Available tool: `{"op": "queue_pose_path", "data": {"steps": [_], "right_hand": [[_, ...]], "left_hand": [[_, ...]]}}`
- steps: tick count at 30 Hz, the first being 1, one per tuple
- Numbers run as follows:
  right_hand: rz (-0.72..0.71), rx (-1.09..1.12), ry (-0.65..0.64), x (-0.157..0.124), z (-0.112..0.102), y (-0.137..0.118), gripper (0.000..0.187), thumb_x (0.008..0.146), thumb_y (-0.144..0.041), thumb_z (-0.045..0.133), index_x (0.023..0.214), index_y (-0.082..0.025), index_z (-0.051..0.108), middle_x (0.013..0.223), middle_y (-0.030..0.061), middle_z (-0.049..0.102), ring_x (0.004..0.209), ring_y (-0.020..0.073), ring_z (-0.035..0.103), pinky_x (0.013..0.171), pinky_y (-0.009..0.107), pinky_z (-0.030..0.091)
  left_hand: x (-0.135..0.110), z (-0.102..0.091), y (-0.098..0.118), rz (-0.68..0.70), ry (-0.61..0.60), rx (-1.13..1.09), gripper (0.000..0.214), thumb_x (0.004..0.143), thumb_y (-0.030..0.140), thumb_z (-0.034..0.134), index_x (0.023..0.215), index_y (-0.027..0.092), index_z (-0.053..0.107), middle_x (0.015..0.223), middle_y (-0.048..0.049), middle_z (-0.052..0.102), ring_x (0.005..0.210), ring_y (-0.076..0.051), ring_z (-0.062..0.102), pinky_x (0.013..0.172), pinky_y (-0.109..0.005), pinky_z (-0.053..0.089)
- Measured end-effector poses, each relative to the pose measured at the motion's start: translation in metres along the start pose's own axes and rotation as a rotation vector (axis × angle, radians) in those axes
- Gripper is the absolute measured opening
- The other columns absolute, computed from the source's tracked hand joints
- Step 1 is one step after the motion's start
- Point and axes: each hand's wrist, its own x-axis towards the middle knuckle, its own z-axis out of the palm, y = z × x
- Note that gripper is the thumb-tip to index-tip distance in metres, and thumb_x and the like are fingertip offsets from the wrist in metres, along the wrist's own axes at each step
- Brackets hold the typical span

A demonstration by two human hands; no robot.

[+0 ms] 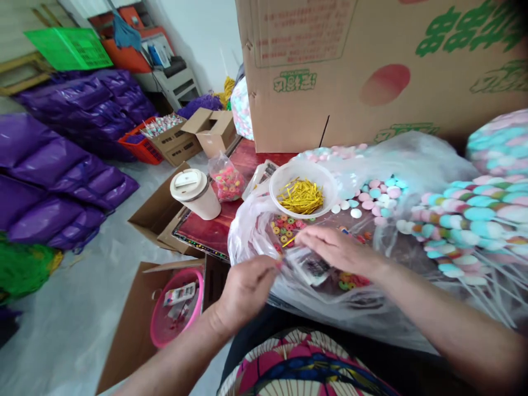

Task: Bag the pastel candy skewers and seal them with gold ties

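My left hand [249, 286] is closed in a pinch at the gathered end of a small clear plastic bag [311, 267] with dark and white print. From the fingertips of my right hand [336, 247], which are pressed together, a thin gold twist tie [289, 241] sticks out toward the left hand. Its palm partly covers the small bag. Just beyond both hands stands a white bowl [274, 192] of gold twist ties [303, 197]. Colourful candy rings [286, 228] lie in a large clear plastic sheet or bag [247, 223] under the hands.
Pastel marshmallow skewers [466, 220] lie at the right, loose marshmallow discs [377, 195] behind the hands. A big cardboard box [309, 115] stands at the back. Left are a white lidded cup [202, 201], a bag of candy rings [226, 181] and, below, a pink basin [157, 324].
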Motion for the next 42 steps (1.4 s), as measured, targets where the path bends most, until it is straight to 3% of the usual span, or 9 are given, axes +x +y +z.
{"op": "queue_pose_path", "data": {"steps": [3, 6, 12, 21, 28, 33, 37, 40, 42], "right_hand": [[-0.069, -0.466, 0.201, 0.025, 0.002, 0.019, 0.019, 0.087, -0.011, 0.045, 0.078, -0.016, 0.061, 0.087, 0.0084, 0.065, 0.086, 0.0182, 0.059, 0.077, 0.029, 0.043], [-0.054, -0.555, 0.232, 0.027, 0.009, 0.037, 0.019, 0.084, -0.008, 0.046, 0.078, -0.016, 0.061, 0.091, 0.0099, 0.064, 0.085, 0.0189, 0.059, 0.074, 0.028, 0.042], [0.034, -0.425, 0.349, -0.013, -0.006, 0.044, 0.017, 0.086, -0.01, 0.041, 0.083, -0.017, 0.056, 0.074, 0.0039, 0.062, 0.068, 0.0155, 0.056, 0.061, 0.025, 0.038], [-0.144, 0.264, 0.41, -0.035, 0.014, 0.001, 0.02, 0.093, -0.026, 0.042, 0.103, -0.021, 0.059, 0.075, -0.0004, 0.063, 0.068, 0.0118, 0.057, 0.064, 0.023, 0.043], [-0.019, 0.157, 0.488, -0.045, 0.016, 0.017, 0.058, 0.088, -0.02, 0.042, 0.144, -0.019, 0.031, 0.06, -0.0034, 0.054, 0.052, 0.0127, 0.048, 0.054, 0.025, 0.042], [0.066, 0.285, 0.747, -0.053, 0.028, 0.012, 0.055, 0.085, -0.027, 0.05, 0.137, -0.014, 0.037, 0.057, -0.0052, 0.051, 0.048, 0.0118, 0.047, 0.049, 0.023, 0.042], [-0.089, 0.259, 0.484, -0.069, 0.014, 0.005, 0.019, 0.088, -0.03, 0.05, 0.081, -0.019, 0.063, 0.061, 0.0005, 0.06, 0.055, 0.0124, 0.055, 0.051, 0.023, 0.044], [-0.327, 0.219, 0.278, -0.076, -0.002, 0.002, 0.023, 0.091, -0.03, 0.047, 0.078, -0.021, 0.064, 0.07, 0.0021, 0.068, 0.064, 0.0139, 0.062, 0.063, 0.026, 0.049], [-0.327, 0.292, 0.248, -0.075, -0.004, 0.003, 0.023, 0.092, -0.033, 0.047, 0.079, -0.022, 0.062, 0.069, 0.0003, 0.068, 0.061, 0.0129, 0.064, 0.06, 0.024, 0.049]], "left_hand": [[0.006, 0.002, -0.003, -0.494, 0.226, -0.51, 0.023, 0.069, 0.035, 0.07, 0.078, 0.014, 0.069, 0.067, -0.0039, 0.066, 0.054, -0.014, 0.06, 0.041, -0.019, 0.035], [0.015, 0.01, 0.0, -0.666, 0.187, -0.78, 0.03, 0.06, 0.037, 0.076, 0.073, 0.011, 0.068, 0.06, -0.0034, 0.064, 0.043, -0.01, 0.054, 0.033, -0.016, 0.022], [0.031, 0.025, 0.008, -0.602, 0.184, -0.935, 0.026, 0.054, 0.03, 0.078, 0.068, 0.011, 0.067, 0.066, -0.0041, 0.067, 0.045, -0.01, 0.057, 0.041, -0.02, 0.041], [0.045, 0.051, 0.032, -0.554, 0.036, -0.757, 0.014, 0.063, 0.025, 0.06, 0.07, 0.013, 0.065, 0.04, 0.0072, 0.041, 0.03, -0.004, 0.029, 0.032, -0.017, 0.019], [0.041, 0.058, 0.032, -0.276, -0.218, -0.575, 0.026, 0.076, 0.038, 0.061, 0.077, 0.013, 0.066, 0.057, 0.0024, 0.053, 0.047, -0.007, 0.042, 0.045, -0.019, 0.034], [0.039, 0.066, 0.029, -0.335, -0.093, -0.777, 0.038, 0.068, 0.049, 0.072, 0.073, 0.012, 0.066, 0.048, 0.0046, 0.048, 0.038, -0.004, 0.036, 0.038, -0.018, 0.028], [0.041, 0.058, 0.027, -0.525, -0.446, -0.974, 0.04, 0.051, 0.039, 0.086, 0.07, 0.01, 0.066, 0.053, -0.0017, 0.061, 0.044, -0.011, 0.054, 0.044, -0.022, 0.044], [0.044, 0.052, 0.029, -0.586, -0.757, -1.128, 0.046, 0.047, 0.035, 0.089, 0.076, 0.011, 0.062, 0.061, -0.0053, 0.066, 0.052, -0.018, 0.063, 0.051, -0.029, 0.053], [0.044, 0.052, 0.031, -0.548, -0.734, -1.193, 0.055, 0.051, 0.029, 0.087, 0.096, 0.016, 0.059, 0.066, -0.0033, 0.067, 0.053, -0.018, 0.064, 0.05, -0.029, 0.053]]}}
